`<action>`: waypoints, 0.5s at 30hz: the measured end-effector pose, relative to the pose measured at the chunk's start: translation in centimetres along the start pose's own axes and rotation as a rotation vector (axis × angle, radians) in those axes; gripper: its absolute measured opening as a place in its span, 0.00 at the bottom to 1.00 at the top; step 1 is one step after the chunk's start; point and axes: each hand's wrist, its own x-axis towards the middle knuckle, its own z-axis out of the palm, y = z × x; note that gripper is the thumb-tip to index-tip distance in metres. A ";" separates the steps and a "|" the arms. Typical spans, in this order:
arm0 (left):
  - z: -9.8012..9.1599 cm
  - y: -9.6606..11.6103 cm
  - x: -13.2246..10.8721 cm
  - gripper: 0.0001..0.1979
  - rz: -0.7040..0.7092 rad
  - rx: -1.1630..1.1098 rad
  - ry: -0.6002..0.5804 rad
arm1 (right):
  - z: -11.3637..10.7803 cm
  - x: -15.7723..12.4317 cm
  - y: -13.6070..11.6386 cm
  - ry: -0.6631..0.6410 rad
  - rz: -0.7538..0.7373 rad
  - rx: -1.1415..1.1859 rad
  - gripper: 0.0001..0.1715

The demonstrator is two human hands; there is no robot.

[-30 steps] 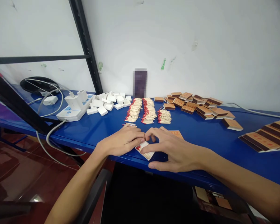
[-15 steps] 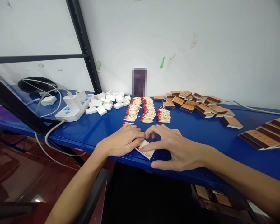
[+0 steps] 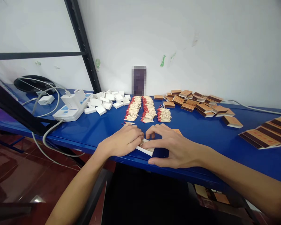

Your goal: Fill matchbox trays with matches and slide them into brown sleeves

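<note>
A white matchbox tray [image 3: 145, 151] lies tilted near the table's front edge, with some matches inside, partly covered by my fingers. My left hand [image 3: 121, 140] has its fingers bent over the tray's left end, gripping it. My right hand [image 3: 178, 148] is spread over the other end; one fingertip reaches into the tray and the thumb stands apart in front. An orange matchbox sleeve [image 3: 177, 131] shows partly behind my right hand. Beyond the hands lie two long rows of red-tipped matches [image 3: 133, 109] and a shorter pile [image 3: 164, 115].
White trays [image 3: 105, 101] are heaped at the back left beside a power strip [image 3: 70, 112] with plugs and cables. Orange-brown matchboxes [image 3: 192, 101] lie scattered at the back right, with more stacked [image 3: 262, 137] at far right. A black metal post [image 3: 84, 47] rises at left.
The tray has tipped so its front wall now faces me more. My right hand has shifted slightly left, its fingertip still in the tray. The whole view has moved a little.
</note>
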 end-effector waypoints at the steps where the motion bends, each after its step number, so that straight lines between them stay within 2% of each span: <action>1: 0.0 0.0 0.0 0.19 -0.012 0.010 0.004 | 0.0 0.0 0.0 0.010 0.002 0.003 0.17; 5: 0.2 -0.1 0.0 0.18 -0.059 0.050 0.042 | 0.5 0.0 0.0 0.049 0.101 0.075 0.20; 10: 0.3 0.0 0.0 0.21 -0.156 0.065 0.119 | 0.8 0.4 -0.3 0.128 0.283 0.129 0.10; 15: -0.1 0.0 0.0 0.20 -0.228 0.057 0.190 | 0.7 0.4 -0.1 0.110 0.301 0.085 0.10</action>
